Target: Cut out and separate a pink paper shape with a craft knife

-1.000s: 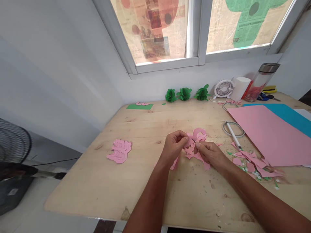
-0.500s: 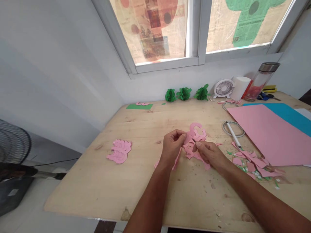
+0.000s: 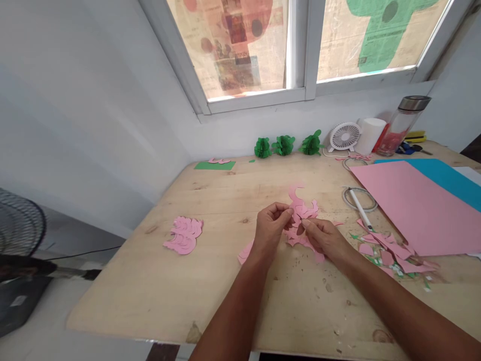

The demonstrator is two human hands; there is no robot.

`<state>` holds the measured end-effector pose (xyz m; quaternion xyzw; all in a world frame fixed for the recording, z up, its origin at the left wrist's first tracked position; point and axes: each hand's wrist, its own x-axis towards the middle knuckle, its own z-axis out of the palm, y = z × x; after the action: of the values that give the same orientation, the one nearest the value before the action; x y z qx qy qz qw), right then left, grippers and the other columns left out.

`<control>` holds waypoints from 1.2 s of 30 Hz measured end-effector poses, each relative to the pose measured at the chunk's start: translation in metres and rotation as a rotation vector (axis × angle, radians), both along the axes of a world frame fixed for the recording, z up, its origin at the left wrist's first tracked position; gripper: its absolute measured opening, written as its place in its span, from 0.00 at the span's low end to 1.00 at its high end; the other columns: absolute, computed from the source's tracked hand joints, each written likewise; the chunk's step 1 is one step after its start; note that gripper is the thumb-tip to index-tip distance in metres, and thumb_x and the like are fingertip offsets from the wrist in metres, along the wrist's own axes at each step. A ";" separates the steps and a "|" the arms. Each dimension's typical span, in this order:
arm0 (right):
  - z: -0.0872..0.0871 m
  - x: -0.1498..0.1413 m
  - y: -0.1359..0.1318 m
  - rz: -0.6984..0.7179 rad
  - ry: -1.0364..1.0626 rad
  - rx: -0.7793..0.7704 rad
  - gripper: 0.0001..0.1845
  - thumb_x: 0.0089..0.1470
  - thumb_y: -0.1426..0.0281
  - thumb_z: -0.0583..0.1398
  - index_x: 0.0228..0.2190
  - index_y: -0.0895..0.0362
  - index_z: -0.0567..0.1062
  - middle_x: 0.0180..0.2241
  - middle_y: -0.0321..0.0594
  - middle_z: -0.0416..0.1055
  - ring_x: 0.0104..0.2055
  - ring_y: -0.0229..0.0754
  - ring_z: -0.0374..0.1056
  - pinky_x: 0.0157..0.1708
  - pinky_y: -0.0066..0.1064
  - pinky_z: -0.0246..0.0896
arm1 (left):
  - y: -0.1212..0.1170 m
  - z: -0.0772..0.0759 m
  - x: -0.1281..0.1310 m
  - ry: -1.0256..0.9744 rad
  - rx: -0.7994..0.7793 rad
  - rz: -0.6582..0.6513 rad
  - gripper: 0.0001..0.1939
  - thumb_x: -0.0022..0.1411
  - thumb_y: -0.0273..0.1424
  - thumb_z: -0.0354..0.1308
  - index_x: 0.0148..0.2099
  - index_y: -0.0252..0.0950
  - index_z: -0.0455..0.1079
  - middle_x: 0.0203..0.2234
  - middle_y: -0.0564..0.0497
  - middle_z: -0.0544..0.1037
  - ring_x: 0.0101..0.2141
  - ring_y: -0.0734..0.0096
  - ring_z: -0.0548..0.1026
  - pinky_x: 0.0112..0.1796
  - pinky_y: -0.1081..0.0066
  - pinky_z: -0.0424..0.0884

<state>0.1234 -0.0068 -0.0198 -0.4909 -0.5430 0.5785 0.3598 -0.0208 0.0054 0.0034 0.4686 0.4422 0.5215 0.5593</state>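
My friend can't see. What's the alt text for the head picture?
A person's left hand pinches a curved pink piece, the right hand close beside it, above pink scraps on a wooden table. A stack of pink cutouts lies to the left, a large pink sheet to the right, and three green paper shapes stand by the wall.

The only view looks forward and down from the person's head across a pale wooden table (image 3: 210, 281). The bare left hand (image 3: 273, 221) and bare right hand (image 3: 320, 234) are fairly near, towards four o'clock; a grey-framed, paper-covered window (image 3: 311, 50) stands farther off, at one o'clock.
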 end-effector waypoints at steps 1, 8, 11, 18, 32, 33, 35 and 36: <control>0.000 0.000 0.000 -0.001 0.004 0.001 0.24 0.50 0.51 0.52 0.24 0.59 0.69 0.12 0.26 0.44 0.15 0.30 0.39 0.14 0.23 0.33 | 0.000 0.000 0.000 -0.007 0.003 0.000 0.08 0.51 0.33 0.58 0.28 0.32 0.68 0.18 0.54 0.69 0.21 0.78 0.65 0.25 0.74 0.62; -0.003 0.000 0.001 0.000 -0.001 -0.001 0.24 0.49 0.50 0.52 0.24 0.59 0.69 0.12 0.26 0.44 0.14 0.30 0.39 0.14 0.24 0.33 | 0.000 0.000 0.000 -0.032 0.023 0.027 0.07 0.50 0.33 0.58 0.27 0.33 0.67 0.17 0.54 0.69 0.21 0.78 0.65 0.25 0.74 0.63; -0.003 0.001 0.001 -0.006 0.004 0.001 0.24 0.50 0.50 0.52 0.25 0.59 0.69 0.12 0.26 0.44 0.14 0.30 0.39 0.14 0.24 0.33 | 0.000 -0.001 0.000 -0.041 0.022 0.024 0.07 0.50 0.32 0.58 0.27 0.33 0.67 0.17 0.54 0.69 0.21 0.78 0.65 0.25 0.74 0.63; 0.001 0.000 -0.001 -0.016 0.007 0.014 0.23 0.51 0.51 0.52 0.24 0.59 0.69 0.12 0.26 0.44 0.15 0.30 0.39 0.14 0.24 0.34 | 0.000 -0.001 0.000 -0.045 0.026 0.007 0.07 0.52 0.32 0.58 0.28 0.33 0.67 0.19 0.53 0.69 0.21 0.78 0.66 0.26 0.74 0.63; 0.001 0.000 -0.001 -0.019 0.007 0.030 0.23 0.51 0.52 0.52 0.24 0.59 0.69 0.12 0.26 0.44 0.15 0.30 0.39 0.15 0.24 0.34 | -0.001 0.001 0.001 -0.039 0.011 0.002 0.07 0.51 0.33 0.58 0.27 0.33 0.67 0.18 0.53 0.70 0.21 0.78 0.66 0.27 0.74 0.63; 0.001 0.000 -0.001 -0.020 0.005 0.030 0.23 0.51 0.52 0.52 0.23 0.59 0.69 0.12 0.26 0.44 0.15 0.30 0.39 0.14 0.24 0.34 | -0.001 0.001 0.001 -0.038 0.009 0.002 0.07 0.50 0.33 0.58 0.27 0.33 0.67 0.18 0.53 0.70 0.21 0.78 0.66 0.27 0.74 0.63; 0.001 -0.001 -0.001 -0.018 0.003 0.033 0.23 0.51 0.52 0.52 0.23 0.59 0.69 0.12 0.25 0.44 0.15 0.30 0.39 0.14 0.24 0.34 | -0.001 0.000 0.001 -0.035 0.009 0.001 0.07 0.50 0.33 0.58 0.27 0.33 0.68 0.18 0.53 0.69 0.21 0.78 0.66 0.27 0.74 0.63; 0.001 -0.001 -0.001 -0.017 0.003 0.034 0.23 0.51 0.52 0.52 0.23 0.59 0.69 0.12 0.26 0.44 0.14 0.30 0.39 0.14 0.24 0.34 | -0.002 0.000 0.001 -0.033 0.011 0.002 0.07 0.50 0.33 0.58 0.27 0.33 0.68 0.18 0.53 0.69 0.21 0.78 0.66 0.27 0.74 0.63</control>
<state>0.1229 -0.0074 -0.0193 -0.4884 -0.5481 0.5667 0.3740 -0.0199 0.0037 0.0038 0.4628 0.4305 0.5320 0.5635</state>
